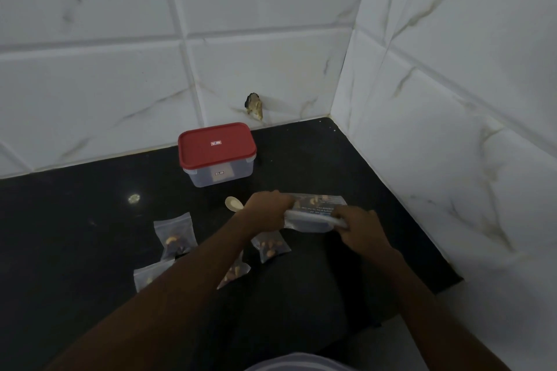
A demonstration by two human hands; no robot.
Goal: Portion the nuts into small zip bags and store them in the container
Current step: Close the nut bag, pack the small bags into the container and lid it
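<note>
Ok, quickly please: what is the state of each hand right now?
Left hand: closed, gripping the left end of the nut packet.
Right hand: closed, gripping the right end of the same packet.

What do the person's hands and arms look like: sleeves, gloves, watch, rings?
Both bare. The left hand and right hand wear no gloves; no watch, bracelet or ring shows in the dim light. No sleeve covers either forearm within the frame. Pale fabric at the bottom edge may be clothing.
</note>
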